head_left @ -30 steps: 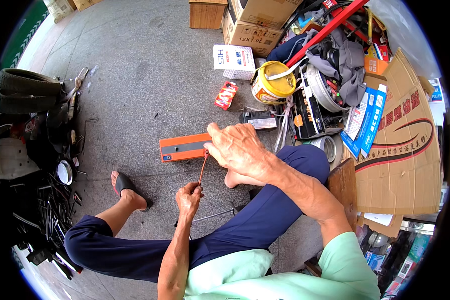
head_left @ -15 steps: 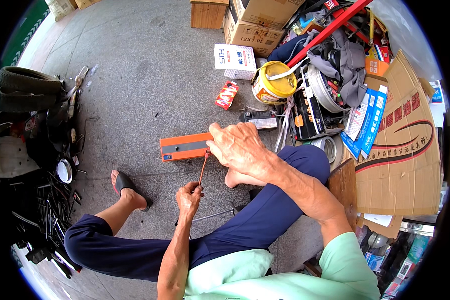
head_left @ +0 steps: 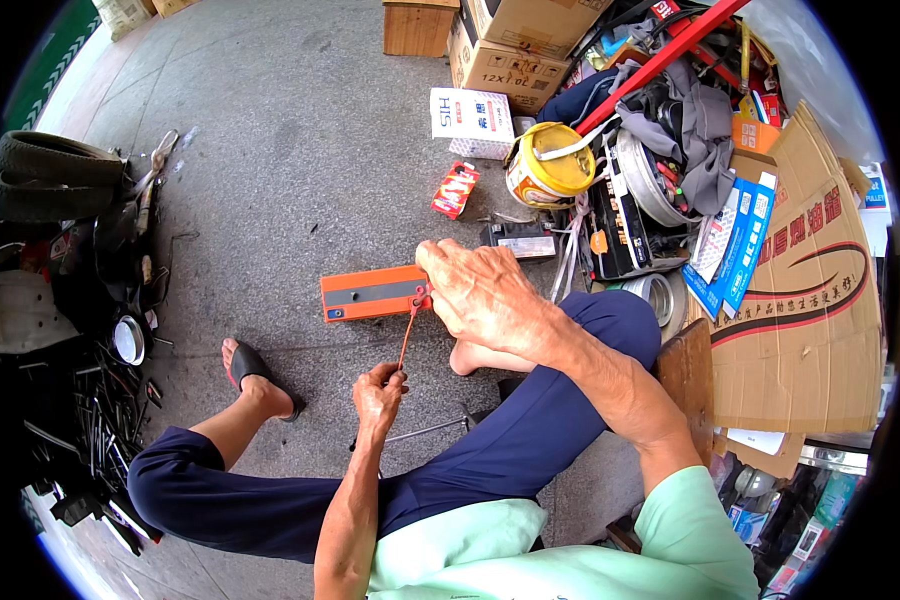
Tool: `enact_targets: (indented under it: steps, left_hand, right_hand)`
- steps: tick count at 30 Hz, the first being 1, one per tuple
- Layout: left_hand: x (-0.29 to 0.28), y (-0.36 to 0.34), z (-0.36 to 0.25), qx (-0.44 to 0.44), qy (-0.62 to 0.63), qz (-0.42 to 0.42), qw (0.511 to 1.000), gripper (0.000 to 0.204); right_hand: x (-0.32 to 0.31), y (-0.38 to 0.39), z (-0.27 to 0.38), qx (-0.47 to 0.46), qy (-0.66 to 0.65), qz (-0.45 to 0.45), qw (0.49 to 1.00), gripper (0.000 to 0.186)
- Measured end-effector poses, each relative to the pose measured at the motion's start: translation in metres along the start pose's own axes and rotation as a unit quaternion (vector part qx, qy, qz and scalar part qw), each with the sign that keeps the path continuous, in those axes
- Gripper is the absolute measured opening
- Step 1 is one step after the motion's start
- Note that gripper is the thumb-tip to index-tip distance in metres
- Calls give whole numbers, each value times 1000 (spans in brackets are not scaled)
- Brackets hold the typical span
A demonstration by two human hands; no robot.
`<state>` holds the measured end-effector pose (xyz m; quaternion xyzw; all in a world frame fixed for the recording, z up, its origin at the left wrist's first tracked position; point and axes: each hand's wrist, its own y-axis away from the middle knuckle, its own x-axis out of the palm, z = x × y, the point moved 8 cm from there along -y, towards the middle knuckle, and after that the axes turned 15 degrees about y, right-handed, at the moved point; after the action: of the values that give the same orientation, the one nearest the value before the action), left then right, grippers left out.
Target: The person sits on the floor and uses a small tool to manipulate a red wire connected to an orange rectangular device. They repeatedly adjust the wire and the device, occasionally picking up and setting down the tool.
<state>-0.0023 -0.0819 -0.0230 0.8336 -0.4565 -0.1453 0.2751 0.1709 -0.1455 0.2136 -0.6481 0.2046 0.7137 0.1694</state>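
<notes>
A long orange case (head_left: 375, 281) with a dark grey strip and a small knob lies crosswise in front of me. My right hand (head_left: 480, 295) grips its right end with curled fingers; the palm side is hidden. A thin red lead (head_left: 405, 342) runs up from my left hand (head_left: 378, 395) to the near right corner of the case. My left fingers are pinched around its lower end. A small red ring-like end (head_left: 417, 301) of the lead touches the case beside my right thumb. What bears the case from below cannot be seen.
Right of the case are a black battery (head_left: 523, 242), a red box (head_left: 455, 190), a yellow-lidded bucket (head_left: 552, 165) and a white box (head_left: 473, 120). A large cardboard sheet (head_left: 800, 340) leans at right. Tyres (head_left: 55, 165) and metal rods (head_left: 95, 435) lie at left.
My right thumb and fingertips have shifted slightly, so more of the red end at the case's corner shows. My left hand and the case have hardly moved.
</notes>
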Motion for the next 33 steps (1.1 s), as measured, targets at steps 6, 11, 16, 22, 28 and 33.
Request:
enact_targets:
  steps: [6,11,16,22,28,33]
  left_hand:
    - [1,1,-1,0,-6,3,1000,21]
    - [2,1,-2,7,-9,7,1000,20]
    - [2,2,-4,11,-6,6,1000,19]
    - [-1,0,-2,21,-48,-6,999,17]
    - [-11,-4,5,91,-90,-48,991,14]
    - [-9,-4,5,99,-99,-52,989,14]
  right_hand:
    - [-4,-1,3,-30,-11,-18,999,18]
    - [-2,-2,8,-16,24,37,999,21]
    - [8,-4,9,-31,48,46,997,41]
    - [8,-5,8,-28,-16,-26,999,33]
    - [3,-5,5,12,-16,17,1000,29]
    - [2,-2,7,-22,-1,-51,998,30]
